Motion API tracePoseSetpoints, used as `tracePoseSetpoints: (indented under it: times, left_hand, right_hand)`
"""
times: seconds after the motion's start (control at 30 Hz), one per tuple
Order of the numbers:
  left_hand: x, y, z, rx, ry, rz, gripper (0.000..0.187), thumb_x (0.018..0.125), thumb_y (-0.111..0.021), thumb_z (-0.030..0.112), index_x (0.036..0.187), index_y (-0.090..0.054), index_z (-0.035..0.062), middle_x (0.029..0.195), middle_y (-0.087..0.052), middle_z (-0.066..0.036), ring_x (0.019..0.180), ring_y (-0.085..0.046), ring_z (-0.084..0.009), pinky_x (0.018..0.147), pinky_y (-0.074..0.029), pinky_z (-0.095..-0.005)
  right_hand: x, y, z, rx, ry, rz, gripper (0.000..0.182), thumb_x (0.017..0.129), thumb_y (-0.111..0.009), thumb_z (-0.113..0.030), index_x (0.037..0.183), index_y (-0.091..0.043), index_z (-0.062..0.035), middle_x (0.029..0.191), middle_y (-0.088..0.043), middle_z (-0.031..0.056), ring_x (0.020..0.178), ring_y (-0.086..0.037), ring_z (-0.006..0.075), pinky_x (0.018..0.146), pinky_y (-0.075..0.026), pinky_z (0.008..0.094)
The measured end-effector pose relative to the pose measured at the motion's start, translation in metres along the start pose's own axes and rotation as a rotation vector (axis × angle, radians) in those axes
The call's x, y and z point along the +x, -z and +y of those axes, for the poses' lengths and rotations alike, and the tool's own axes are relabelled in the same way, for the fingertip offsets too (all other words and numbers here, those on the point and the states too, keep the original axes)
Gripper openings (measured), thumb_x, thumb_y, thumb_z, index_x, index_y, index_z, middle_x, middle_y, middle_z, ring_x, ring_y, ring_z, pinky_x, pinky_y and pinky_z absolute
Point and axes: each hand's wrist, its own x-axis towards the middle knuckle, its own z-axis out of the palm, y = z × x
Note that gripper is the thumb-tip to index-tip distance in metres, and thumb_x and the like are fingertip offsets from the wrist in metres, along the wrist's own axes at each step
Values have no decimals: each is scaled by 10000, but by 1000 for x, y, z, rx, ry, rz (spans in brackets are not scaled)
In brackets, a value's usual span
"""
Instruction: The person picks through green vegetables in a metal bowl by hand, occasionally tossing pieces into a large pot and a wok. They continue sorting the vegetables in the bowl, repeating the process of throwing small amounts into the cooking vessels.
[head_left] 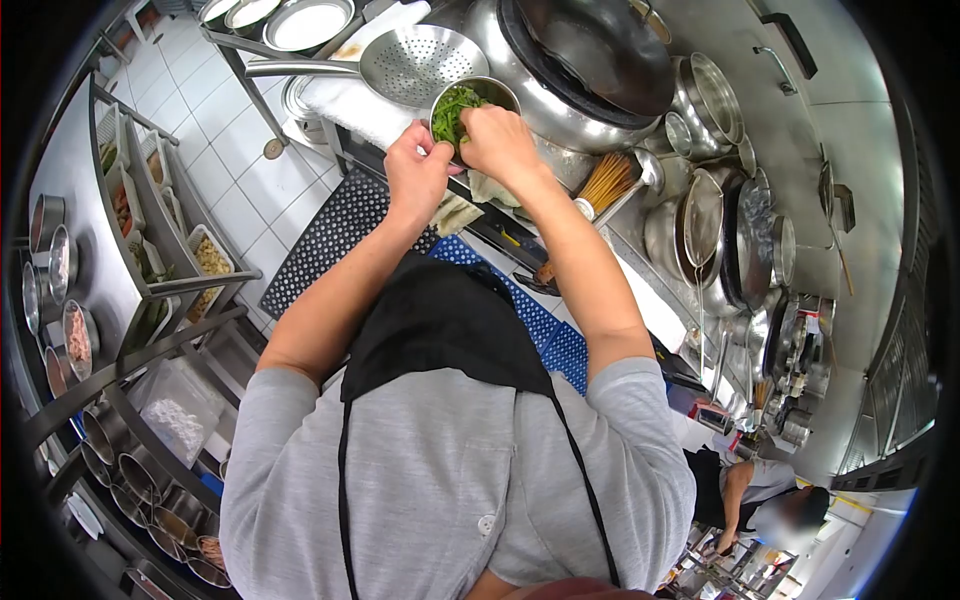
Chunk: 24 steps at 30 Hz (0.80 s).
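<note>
A small metal bowl (504, 94) with chopped leafy greens (453, 107) inside is in front of me in the head view, at the counter's edge. My left hand (418, 165) is closed on the bowl's near left rim, thumb and fingers pinching it. Reaching over the opening, my right hand (494, 142) has its fingers bent down into the greens and closed around some of them; its fingertips are hidden. Just behind the bowl lies a large perforated strainer (425, 62), its long handle pointing left.
A dark wok (600, 50) sits at the back. To the right are a bamboo brush (608, 182), a ladle (652, 170) and stacked metal pots (710, 100). Ingredient trays (208, 255) fill a rack on the left. Another person (750, 490) stands at lower right.
</note>
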Motion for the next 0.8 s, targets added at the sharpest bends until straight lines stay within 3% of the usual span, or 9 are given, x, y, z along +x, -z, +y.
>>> tracePoseSetpoints:
  times: [0.17,0.27,0.33,0.37,0.47,0.5,0.73,0.77,0.8]
  left_hand:
    - [-3,3,1,-9,-6,-13,229,852,-615,-49,682,-469,0,1529,-308,-379,1065,-674,-351,652,-663,-328]
    - [-4,1,-4,17,-47,66,270,852,-608,-43,660,-422,-6,1040,-653,-180,698,-696,-197,558,-621,-297]
    - [-3,2,-5,-12,-46,70,266,852,-607,-46,662,-424,-8,1118,-642,-213,729,-703,-207,563,-627,-300]
    - [-2,3,-5,-27,-47,71,264,852,-606,-48,663,-425,-9,1157,-637,-230,745,-706,-212,566,-630,-302]
    - [0,5,-7,-77,-81,65,264,853,-604,-52,665,-423,-12,1173,-629,-215,807,-709,-231,580,-643,-313]
    - [0,4,-5,-85,-68,57,266,854,-601,-56,664,-422,-10,1184,-623,-211,833,-707,-237,589,-647,-316]
    - [-8,-6,8,-131,6,-4,278,863,-583,-80,657,-416,6,1263,-580,-189,940,-689,-243,645,-659,-320]
    - [-8,-6,8,-125,11,-4,279,864,-581,-81,657,-416,7,1268,-575,-185,948,-686,-241,651,-659,-319]
    - [-7,-6,7,-122,0,-14,278,863,-581,-81,658,-415,6,1268,-575,-183,945,-686,-240,649,-659,-318]
  right_hand:
    - [3,-13,2,24,-1,54,160,754,-647,-95,835,-719,23,874,-702,262,877,-707,407,809,-557,492]
    - [4,-8,11,222,-43,91,175,797,-650,-119,859,-717,30,850,-706,249,857,-706,393,781,-552,460]
    - [2,8,13,467,-157,95,186,836,-660,-147,895,-720,19,826,-717,214,819,-709,364,739,-539,420]
    - [6,-7,31,643,-156,109,190,912,-644,-170,913,-704,11,822,-731,125,670,-651,194,589,-497,304]
    - [-1,22,29,1255,-480,-109,152,955,-584,-109,986,-683,1,844,-726,69,586,-536,65,476,-402,219]
    - [-2,25,28,1310,-503,-106,159,968,-560,-79,1062,-661,1,865,-724,77,547,-487,36,426,-327,182]
    - [4,15,18,1427,-474,-7,149,918,-568,-41,956,-711,-21,804,-716,63,519,-513,47,409,-359,206]
    - [4,12,14,1323,-488,22,140,904,-596,-56,917,-732,-26,775,-700,36,523,-525,67,449,-411,233]
    - [14,-22,24,1131,-269,216,153,877,-614,-97,892,-741,-12,783,-724,122,575,-635,197,558,-513,324]
